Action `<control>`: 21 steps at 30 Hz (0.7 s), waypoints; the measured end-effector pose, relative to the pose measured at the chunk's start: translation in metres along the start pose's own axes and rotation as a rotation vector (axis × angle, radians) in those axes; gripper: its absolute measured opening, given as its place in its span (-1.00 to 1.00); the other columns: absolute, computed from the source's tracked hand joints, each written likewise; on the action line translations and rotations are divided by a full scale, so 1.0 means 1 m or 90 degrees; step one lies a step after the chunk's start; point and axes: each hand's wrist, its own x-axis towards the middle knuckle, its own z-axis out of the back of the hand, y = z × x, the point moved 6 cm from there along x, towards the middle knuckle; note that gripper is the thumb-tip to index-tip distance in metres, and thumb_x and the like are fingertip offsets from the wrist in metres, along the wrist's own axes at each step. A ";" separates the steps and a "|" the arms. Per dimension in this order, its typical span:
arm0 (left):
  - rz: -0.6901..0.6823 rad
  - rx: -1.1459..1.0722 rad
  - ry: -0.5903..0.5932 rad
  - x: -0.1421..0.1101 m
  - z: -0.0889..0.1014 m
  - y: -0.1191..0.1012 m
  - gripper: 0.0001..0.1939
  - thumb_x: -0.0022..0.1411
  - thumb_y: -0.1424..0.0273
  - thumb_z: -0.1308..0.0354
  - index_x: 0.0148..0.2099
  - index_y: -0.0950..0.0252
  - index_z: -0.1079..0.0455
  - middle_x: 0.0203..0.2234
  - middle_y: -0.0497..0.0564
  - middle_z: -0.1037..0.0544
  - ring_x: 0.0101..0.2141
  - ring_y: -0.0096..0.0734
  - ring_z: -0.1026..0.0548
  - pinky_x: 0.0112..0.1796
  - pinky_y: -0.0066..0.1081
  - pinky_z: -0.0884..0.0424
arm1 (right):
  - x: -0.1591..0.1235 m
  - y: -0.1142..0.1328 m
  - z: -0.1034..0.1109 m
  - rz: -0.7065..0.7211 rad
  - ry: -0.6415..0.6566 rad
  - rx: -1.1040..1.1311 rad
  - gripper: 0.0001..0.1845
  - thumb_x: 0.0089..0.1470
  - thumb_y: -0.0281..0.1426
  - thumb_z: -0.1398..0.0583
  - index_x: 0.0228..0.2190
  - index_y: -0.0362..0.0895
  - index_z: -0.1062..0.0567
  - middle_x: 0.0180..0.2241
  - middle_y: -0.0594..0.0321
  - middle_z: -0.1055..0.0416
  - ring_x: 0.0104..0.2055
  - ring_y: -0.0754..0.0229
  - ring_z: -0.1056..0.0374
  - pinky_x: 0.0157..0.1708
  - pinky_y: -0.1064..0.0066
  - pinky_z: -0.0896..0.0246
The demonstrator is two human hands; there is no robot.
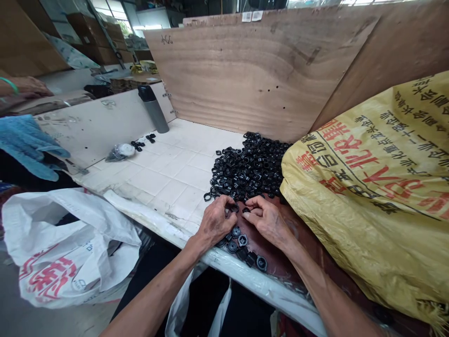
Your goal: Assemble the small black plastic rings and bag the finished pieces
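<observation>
My left hand (217,219) is closed, pinching a black plastic ring (234,208) between thumb and fingertips. Just to its right, my right hand (265,220) pinches a small black plastic part (246,210), mostly hidden by the fingers. The two hands are close together but apart. Beyond them lies a large heap of black plastic rings (249,168) on the table. Below the hands, near the table's front edge, several round black caps (242,240) lie on a reddish-brown surface (280,262).
A yellow woven sack (333,187) lies along the right. A wooden board (245,70) stands behind. At the left are a grey bottle (154,110), a small plastic bag (119,152), a blue glove (28,140) and a white sack (70,243). Another person's hand (30,86) shows far left.
</observation>
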 end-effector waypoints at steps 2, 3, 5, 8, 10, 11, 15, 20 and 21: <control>0.016 -0.084 0.020 0.000 -0.001 0.000 -0.70 0.09 0.57 -0.14 -0.10 0.24 -0.29 -0.26 -0.03 -0.52 -0.35 -0.42 -0.55 -0.24 -0.37 -0.52 | 0.001 0.002 -0.001 0.028 -0.010 0.032 -0.80 0.02 -0.43 -0.20 -0.25 -0.14 -0.51 -0.38 0.24 -0.53 -0.36 0.17 -0.45 -0.36 0.40 -0.32; 0.017 -0.128 0.028 0.000 -0.001 -0.002 -0.70 0.09 0.57 -0.13 -0.10 0.25 -0.30 -0.25 -0.03 -0.52 -0.32 -0.42 -0.56 -0.22 -0.38 -0.53 | 0.001 0.004 0.000 0.052 -0.022 0.037 -0.82 0.01 -0.42 -0.20 -0.27 -0.14 -0.53 -0.32 0.21 -0.53 -0.30 0.16 -0.46 -0.29 0.38 -0.33; 0.017 -0.205 0.040 0.001 0.000 -0.005 -0.72 0.10 0.57 -0.13 -0.11 0.26 -0.32 -0.25 -0.02 -0.51 -0.28 -0.41 -0.57 -0.18 -0.39 -0.53 | 0.003 0.005 0.001 0.085 -0.045 0.036 -0.83 0.01 -0.42 -0.21 -0.30 -0.13 -0.56 -0.23 0.17 -0.53 -0.21 0.13 -0.46 -0.17 0.34 -0.33; 0.062 -0.290 0.033 0.002 0.004 -0.006 -0.74 0.14 0.51 -0.16 -0.08 0.28 -0.36 -0.26 -0.01 -0.52 -0.29 -0.43 -0.56 -0.21 -0.41 -0.53 | 0.005 -0.005 0.002 0.045 -0.068 0.088 -0.79 0.02 -0.39 -0.24 -0.24 -0.12 -0.53 -0.26 0.18 -0.54 -0.26 0.15 -0.48 -0.24 0.36 -0.35; 0.100 -0.353 0.038 0.003 0.006 -0.004 -0.71 0.19 0.45 -0.17 -0.02 0.29 -0.36 -0.25 0.00 -0.51 -0.30 -0.44 -0.56 -0.22 -0.41 -0.53 | 0.005 -0.012 -0.001 -0.002 -0.053 0.143 -0.76 0.03 -0.36 -0.26 -0.21 -0.12 -0.48 -0.34 0.23 -0.54 -0.35 0.18 -0.49 -0.34 0.40 -0.35; 0.106 -0.378 0.046 0.003 0.006 -0.005 -0.70 0.20 0.42 -0.18 0.00 0.29 -0.37 -0.24 0.01 -0.50 -0.30 -0.44 -0.56 -0.22 -0.41 -0.53 | 0.005 -0.014 -0.003 -0.014 -0.039 0.163 -0.77 0.03 -0.36 -0.26 -0.21 -0.12 -0.47 -0.36 0.25 -0.55 -0.36 0.18 -0.49 -0.36 0.42 -0.35; 0.078 -0.407 0.073 0.003 0.008 -0.009 -0.71 0.20 0.37 -0.23 -0.01 0.28 -0.45 -0.14 0.05 -0.47 -0.25 -0.42 -0.56 -0.19 -0.41 -0.53 | 0.004 -0.012 -0.006 0.010 -0.028 0.204 -0.82 0.04 -0.33 -0.28 -0.28 -0.11 -0.48 -0.32 0.26 -0.54 -0.31 0.19 -0.49 -0.30 0.42 -0.37; 0.093 -0.455 0.085 0.001 0.006 -0.008 -0.71 0.13 0.37 -0.30 -0.08 0.31 -0.48 -0.15 0.05 -0.50 -0.23 -0.37 -0.57 -0.15 -0.37 -0.53 | 0.002 -0.003 -0.002 0.040 -0.056 0.136 -0.84 0.05 -0.32 -0.29 -0.29 -0.09 -0.53 -0.34 0.28 -0.53 -0.32 0.19 -0.46 -0.29 0.41 -0.35; 0.104 -0.466 0.088 0.001 0.005 -0.007 -0.71 0.13 0.37 -0.31 -0.08 0.32 -0.47 -0.16 0.05 -0.52 -0.23 -0.37 -0.57 -0.16 -0.38 -0.53 | 0.001 -0.001 -0.001 0.048 -0.059 0.116 -0.85 0.06 -0.32 -0.28 -0.29 -0.09 -0.54 -0.33 0.27 -0.53 -0.31 0.18 -0.46 -0.27 0.40 -0.35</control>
